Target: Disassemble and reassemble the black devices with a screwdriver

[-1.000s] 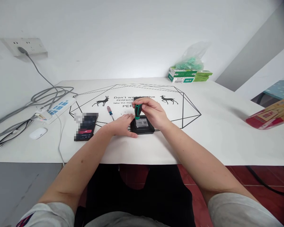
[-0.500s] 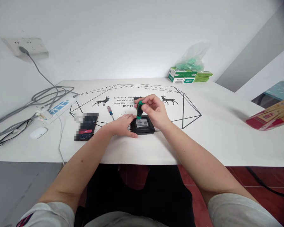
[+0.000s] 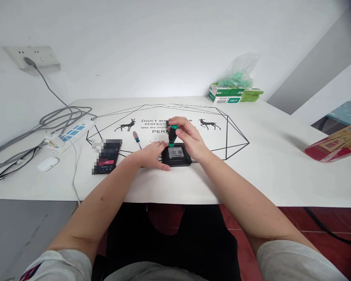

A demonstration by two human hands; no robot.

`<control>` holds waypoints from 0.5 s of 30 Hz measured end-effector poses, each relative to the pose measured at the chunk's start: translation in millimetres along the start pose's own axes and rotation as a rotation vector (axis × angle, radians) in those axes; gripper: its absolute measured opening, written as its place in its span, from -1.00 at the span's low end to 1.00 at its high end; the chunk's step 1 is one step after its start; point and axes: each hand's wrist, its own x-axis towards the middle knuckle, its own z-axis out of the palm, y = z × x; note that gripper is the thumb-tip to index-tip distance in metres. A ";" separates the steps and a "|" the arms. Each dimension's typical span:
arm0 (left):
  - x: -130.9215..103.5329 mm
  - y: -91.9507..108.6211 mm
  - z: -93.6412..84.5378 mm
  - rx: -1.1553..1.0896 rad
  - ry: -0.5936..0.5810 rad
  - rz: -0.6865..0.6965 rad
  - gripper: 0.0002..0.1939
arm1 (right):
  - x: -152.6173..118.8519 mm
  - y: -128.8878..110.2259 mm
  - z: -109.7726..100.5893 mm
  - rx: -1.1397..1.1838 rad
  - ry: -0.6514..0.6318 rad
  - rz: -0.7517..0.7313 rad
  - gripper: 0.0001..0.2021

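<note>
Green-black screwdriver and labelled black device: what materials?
Green-black screwdriver: handle likely satin plastic, maybe rubber grip, by its two-tone look; shaft probably metal, thin and greyish. Black device: probably matte plastic, by its dull casing; coated metal possible.

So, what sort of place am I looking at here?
Probably an indoor workspace, perhaps at home or in an office. A white table stands against a wall, a power strip lies on it, and a green-and-black screwdriver is held over a black device.
</note>
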 end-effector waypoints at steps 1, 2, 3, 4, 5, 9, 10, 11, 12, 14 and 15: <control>0.1 -0.3 0.0 -0.001 0.000 0.003 0.18 | 0.6 1.0 -0.9 -0.047 0.009 -0.033 -0.70; 0.0 -0.4 -0.1 -0.003 -0.001 0.007 0.18 | 1.1 1.7 -1.6 -0.082 0.019 -0.055 -0.70; -0.1 -0.5 -0.3 -0.008 -0.002 0.009 0.17 | 1.4 2.1 -2.0 -0.103 0.031 -0.070 -0.70; -0.3 -0.4 -0.7 -0.014 -0.003 0.011 0.17 | 1.6 2.2 -2.0 -0.112 0.042 -0.077 -0.71; -0.5 -0.3 -1.0 -0.019 -0.004 0.011 0.17 | 1.6 2.2 -1.9 -0.110 0.051 -0.079 -0.71; -1.8 0.7 -2.0 -0.020 -0.001 0.010 0.17 | 1.3 2.0 -0.8 -0.057 0.084 -0.050 -0.76; -2.0 1.0 -2.0 -0.020 0.002 0.009 0.16 | 1.2 1.9 -0.6 -0.033 0.092 -0.031 -0.77; -2.1 1.1 -2.0 -0.023 0.005 0.008 0.16 | 1.1 1.8 -0.3 -0.006 0.099 -0.008 -0.78; -2.0 1.1 -1.9 -0.026 0.007 0.008 0.16 | 1.1 1.5 0.0 0.018 0.104 0.013 -0.78; -1.7 0.7 -1.5 -0.031 0.006 0.010 0.16 | 1.2 0.8 1.2 0.043 0.104 0.047 -0.74; -1.4 0.4 -1.3 -0.030 0.002 0.012 0.16 | 1.3 0.5 2.2 0.050 0.100 0.057 -0.68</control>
